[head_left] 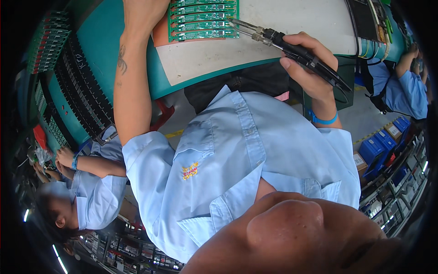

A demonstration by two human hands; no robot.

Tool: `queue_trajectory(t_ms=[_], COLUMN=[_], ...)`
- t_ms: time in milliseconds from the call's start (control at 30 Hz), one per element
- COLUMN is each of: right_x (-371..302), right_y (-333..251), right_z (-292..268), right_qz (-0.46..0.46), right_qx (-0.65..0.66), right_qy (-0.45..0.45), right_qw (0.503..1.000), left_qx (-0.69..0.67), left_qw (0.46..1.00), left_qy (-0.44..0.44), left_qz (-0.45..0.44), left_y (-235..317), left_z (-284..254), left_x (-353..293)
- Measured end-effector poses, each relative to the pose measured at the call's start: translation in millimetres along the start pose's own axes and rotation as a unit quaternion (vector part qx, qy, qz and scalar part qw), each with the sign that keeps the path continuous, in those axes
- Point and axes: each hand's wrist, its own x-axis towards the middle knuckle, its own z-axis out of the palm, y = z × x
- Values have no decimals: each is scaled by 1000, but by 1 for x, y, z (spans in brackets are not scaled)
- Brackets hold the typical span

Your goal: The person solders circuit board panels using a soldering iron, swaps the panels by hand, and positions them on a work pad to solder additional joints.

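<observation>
"On an orange-brown sheet (162,35) at the top of the view, a panel of green circuit boards (203,26) lies flat, its rows side by side."

"Where are the fingers?"

"Off the panel's right end, the person's right hand (317,84) pinches a black hand tool (296,52) between thumb and fingers, clear of the boards. The tool's metal tips (238,23) reach over that end; whether they touch, I cannot tell."

"And the left hand (141,10)?"

"Near the panel's left side, cut off by the upper edge. Its fingers are out of frame, so I cannot tell whether they are spread, pressed together or on the panel."

"What lies around them?"

"A white sheet (182,64) spreads beneath, over a green bench top (100,36). Farther left, long black strips (82,75) run in rows near stacked green boards (48,43)."

"Beyond the bench?"

"One co-worker in light blue (98,196) appears at left, another co-worker (408,93) at right, above a cluster of blue bins (376,150)."
</observation>
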Motion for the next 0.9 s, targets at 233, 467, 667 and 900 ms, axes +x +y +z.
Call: queue_trajectory(t_ms=[233, 467, 667, 900], right_x=[2, -2, -8, -6], right_y=[2, -1, -6, -3], right_z=[3, 3, -1, 1], right_qz=[22, 21, 11, -1], right_qx=[3, 5, -3, -18], right_qy=[-16, -9, 6, 0], right_qw=[1000, 1000, 1000, 1000], left_qx=[5, 54, 106, 98], left_qw=[1000, 998, 994, 990], left_qy=[8, 4, 9, 65], left_qz=[2, 21, 39, 74], left_y=[-2, -3, -1, -9], left_z=[3, 0, -6, 1], left_x=[2, 4, 2, 6])
